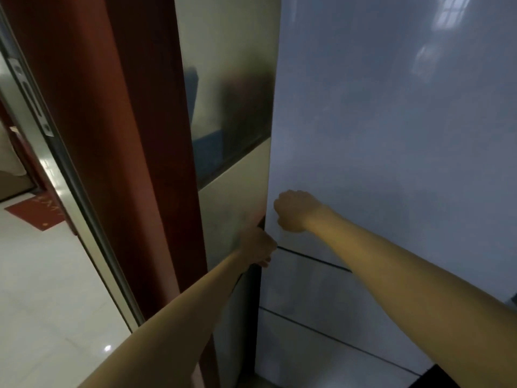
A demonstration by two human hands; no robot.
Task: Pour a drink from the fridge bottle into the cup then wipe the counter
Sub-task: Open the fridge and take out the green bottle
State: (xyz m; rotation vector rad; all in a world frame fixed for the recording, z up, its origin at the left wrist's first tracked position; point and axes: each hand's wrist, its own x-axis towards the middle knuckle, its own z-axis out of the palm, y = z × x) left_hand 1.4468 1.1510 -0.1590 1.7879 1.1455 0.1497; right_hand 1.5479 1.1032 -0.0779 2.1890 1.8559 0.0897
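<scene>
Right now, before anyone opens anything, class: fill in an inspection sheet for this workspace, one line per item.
Surface: only glossy pale floor tiles, at the left.
Job's things: fridge door, pale grey-blue, appears closed; nothing else of the job seen.
Clutter: red mat on the floor by the doorway.
Hands: left hand at the dark gap beside the door's edge, its fingers hidden; right hand with fingers curled at the door's left edge, apparently gripping it.
Cables: nothing seen.
Surroundings: brown door frame left of the fridge; dark seams below mark the lower fronts.
</scene>
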